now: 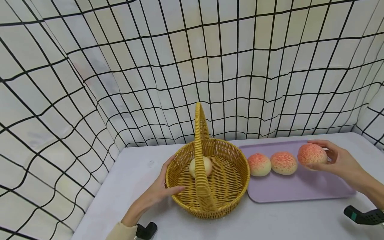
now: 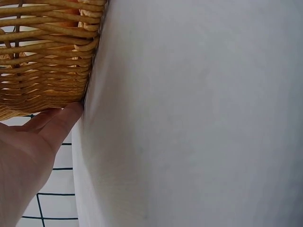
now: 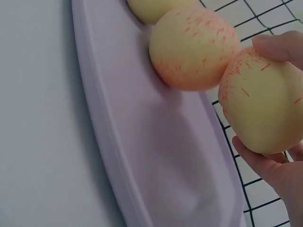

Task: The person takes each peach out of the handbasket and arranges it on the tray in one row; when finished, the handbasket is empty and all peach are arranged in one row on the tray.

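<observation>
A round wicker basket with a tall arched handle stands on the white table. One pale, round fruit lies inside it, partly hidden behind the handle. My left hand holds the basket's left side, thumb over the rim and fingers along the outer wall; in the left wrist view its fingertips touch the lower edge of the weave. Between thumb and fingers my right hand grips a red-speckled peach over the right part of the lilac tray. Its yellowish side faces the right wrist camera.
Two more peaches, a left one and a middle one, lie side by side on the tray. The tray is close beside the basket's right side. Black netting over white cloth surrounds the table at the back and sides.
</observation>
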Available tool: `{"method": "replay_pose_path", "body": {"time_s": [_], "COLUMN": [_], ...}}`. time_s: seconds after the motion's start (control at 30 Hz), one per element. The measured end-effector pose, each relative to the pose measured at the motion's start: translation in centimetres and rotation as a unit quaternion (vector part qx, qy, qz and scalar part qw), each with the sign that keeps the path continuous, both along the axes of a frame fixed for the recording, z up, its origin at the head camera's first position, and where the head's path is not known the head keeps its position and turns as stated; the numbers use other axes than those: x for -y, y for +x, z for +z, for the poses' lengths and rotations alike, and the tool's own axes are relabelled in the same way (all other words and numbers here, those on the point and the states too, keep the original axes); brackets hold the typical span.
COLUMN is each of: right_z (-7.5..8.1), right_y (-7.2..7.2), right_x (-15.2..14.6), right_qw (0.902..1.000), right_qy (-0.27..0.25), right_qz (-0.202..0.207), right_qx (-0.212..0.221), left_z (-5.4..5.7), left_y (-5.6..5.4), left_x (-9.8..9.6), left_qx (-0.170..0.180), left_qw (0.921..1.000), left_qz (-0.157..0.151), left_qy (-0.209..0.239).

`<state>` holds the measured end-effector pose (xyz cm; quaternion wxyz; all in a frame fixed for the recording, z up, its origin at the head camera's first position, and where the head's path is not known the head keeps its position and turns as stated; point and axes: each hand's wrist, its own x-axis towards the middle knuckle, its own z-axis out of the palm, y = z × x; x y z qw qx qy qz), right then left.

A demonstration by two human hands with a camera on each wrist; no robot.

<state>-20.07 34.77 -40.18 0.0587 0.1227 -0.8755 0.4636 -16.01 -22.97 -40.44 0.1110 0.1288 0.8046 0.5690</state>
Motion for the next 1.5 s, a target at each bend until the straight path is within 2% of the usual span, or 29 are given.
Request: {"method": "replay_pose_path", "body": {"time_s": [0.13, 0.3, 0.5, 0.6, 0.83, 0.97, 1.2, 1.5], "right_z": [-0.8, -1.6, -2.1, -2.1, -1.6, -1.6, -1.3, -1.5], "right_y": [-0.6, -0.8, -0.7, -0.7, -0.7, -0.6, -0.4, -0.4], "right_x": [-0.5, -1.0, -1.0, -0.8, -0.4, -0.3, -0.9, -1.2], "right_qw": [0.9998, 0.9992, 0.9988, 0.9973, 0.9937, 0.993, 0.9902, 0.9898], "right_qy": [0.004, 0.025, 0.041, 0.06, 0.095, 0.103, 0.138, 0.141], "right_qz": [0.011, 0.005, 0.026, 0.036, 0.041, 0.037, 0.015, 0.008], "right_qx": [0.013, 0.031, 0.004, -0.02, -0.045, -0.045, -0.009, -0.018], "left_z": [-0.1, -0.1, -0.2, -0.1, 0.0, 0.0, 0.2, 0.0], "left_y": [0.0, 0.1, 0.0, 0.0, 0.1, 0.0, -0.1, 0.0], "left_x": [-0.2, -0.2, -0.1, -0.1, 0.0, -0.1, -0.2, -0.1], "left_qx": [0.001, 0.0, 0.003, 0.0, -0.003, -0.003, -0.006, -0.003], "left_qw": [1.0, 1.0, 1.0, 1.0, 0.9999, 1.0, 1.0, 0.9999], "left_qz": [0.001, 0.004, 0.005, 0.002, 0.009, 0.002, -0.004, 0.005], "left_qy": [-0.002, -0.004, 0.0, -0.003, -0.008, -0.003, -0.005, -0.013]}}
